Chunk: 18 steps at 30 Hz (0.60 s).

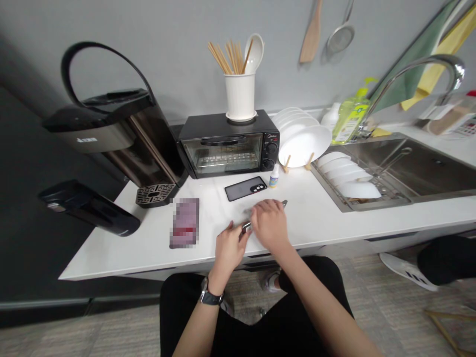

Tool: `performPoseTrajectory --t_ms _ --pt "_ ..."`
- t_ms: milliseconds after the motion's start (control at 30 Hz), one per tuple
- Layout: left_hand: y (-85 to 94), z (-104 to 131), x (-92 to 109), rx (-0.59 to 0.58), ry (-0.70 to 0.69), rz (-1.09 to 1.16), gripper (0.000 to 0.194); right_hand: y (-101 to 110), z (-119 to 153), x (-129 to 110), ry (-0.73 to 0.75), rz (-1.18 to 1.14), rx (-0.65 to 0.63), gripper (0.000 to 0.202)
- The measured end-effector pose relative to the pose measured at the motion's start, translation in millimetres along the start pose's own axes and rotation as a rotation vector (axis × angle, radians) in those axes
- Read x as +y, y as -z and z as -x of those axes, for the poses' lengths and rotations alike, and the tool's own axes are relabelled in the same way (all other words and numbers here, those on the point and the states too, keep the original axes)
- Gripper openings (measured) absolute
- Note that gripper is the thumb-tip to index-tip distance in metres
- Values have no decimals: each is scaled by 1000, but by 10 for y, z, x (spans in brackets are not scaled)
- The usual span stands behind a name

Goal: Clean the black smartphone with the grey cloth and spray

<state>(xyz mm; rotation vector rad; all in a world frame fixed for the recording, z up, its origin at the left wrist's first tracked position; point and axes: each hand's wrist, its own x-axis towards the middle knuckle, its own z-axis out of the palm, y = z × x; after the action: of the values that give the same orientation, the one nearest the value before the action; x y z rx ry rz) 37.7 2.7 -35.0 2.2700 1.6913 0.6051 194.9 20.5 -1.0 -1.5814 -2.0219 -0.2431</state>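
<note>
My left hand (228,248) is closed, thumb and fingers pinching the near end of a slim knife-like metal thing (246,226). That end is dark and shiny. Over the middle of the thing lies my right hand (269,225), its fingers curled down and hiding most of it. A silvery tip pokes out beyond the right knuckles. Something greyish and blurred shows beside the right fingers; I cannot tell what it is. Just behind the hands lie a black-rimmed phone or phone case (238,191) and a small white bottle (274,178) with a blue and yellow label.
A blurred-out purple object (186,223) lies left on the white counter (148,248). Behind stand a drinks dispenser (122,134), a dark flask (92,208) and a toaster oven (226,153). Racked plates (305,146) and a sink (442,171) are right. Another person's shoe (407,271) shows below.
</note>
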Motion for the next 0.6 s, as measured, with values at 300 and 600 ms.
performPoseTrajectory --t_ms 300,600 --pt "10 8 -57 -1 -27 41 18 -49 83 267 112 -50 -13 31" --pt "27 -10 -1 -20 32 4 16 1 -36 17 57 -30 6 31"
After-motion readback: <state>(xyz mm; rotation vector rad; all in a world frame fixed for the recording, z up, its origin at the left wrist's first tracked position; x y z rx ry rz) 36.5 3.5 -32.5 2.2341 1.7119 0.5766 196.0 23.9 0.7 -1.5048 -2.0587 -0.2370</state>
